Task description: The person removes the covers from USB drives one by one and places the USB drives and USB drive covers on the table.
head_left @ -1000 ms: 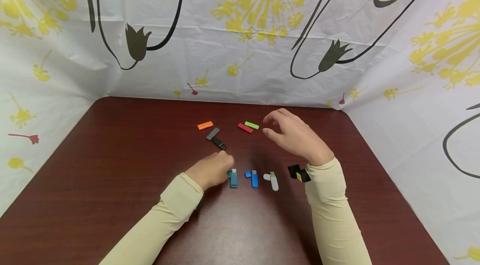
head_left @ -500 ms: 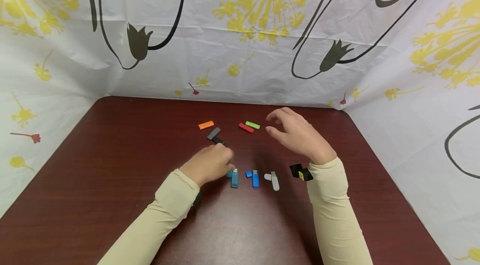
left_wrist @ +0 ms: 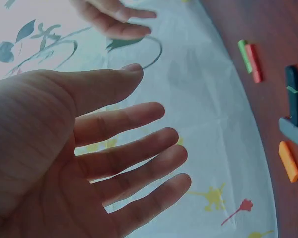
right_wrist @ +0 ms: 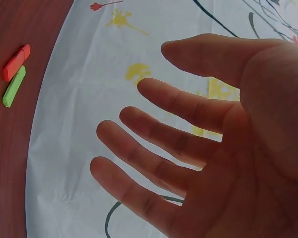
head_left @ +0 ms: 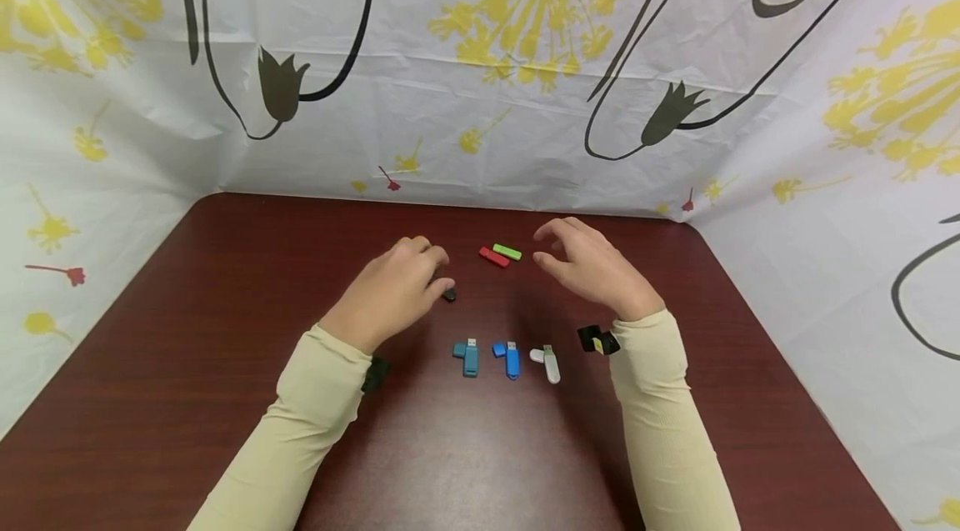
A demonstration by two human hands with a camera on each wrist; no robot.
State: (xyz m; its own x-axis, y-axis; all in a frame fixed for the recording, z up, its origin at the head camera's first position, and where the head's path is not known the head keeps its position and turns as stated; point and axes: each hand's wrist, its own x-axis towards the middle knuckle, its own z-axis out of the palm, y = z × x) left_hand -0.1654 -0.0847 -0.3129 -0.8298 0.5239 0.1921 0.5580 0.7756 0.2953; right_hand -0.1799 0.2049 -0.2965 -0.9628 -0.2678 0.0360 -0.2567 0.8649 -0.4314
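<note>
My left hand hovers with relaxed, spread fingers and holds nothing. In the head view it overlaps a black USB stick, whose dark end peeks out by the thumb. The left wrist view shows this black stick against a grey piece, with an orange stick beside them. My right hand, loosely bent and holding nothing, hangs right of a green stick and a red stick. Nearer me lie a teal USB stick, a blue one and a white one, plugs exposed.
Small caps lie left of the three near sticks: a teal cap, a blue cap and a white cap. A dark red-brown table carries everything. Patterned white sheeting walls its back and sides.
My left hand has gone from beside the teal stick up and left, over the black stick, and its fingers have spread. The right hand stays nearly still.
</note>
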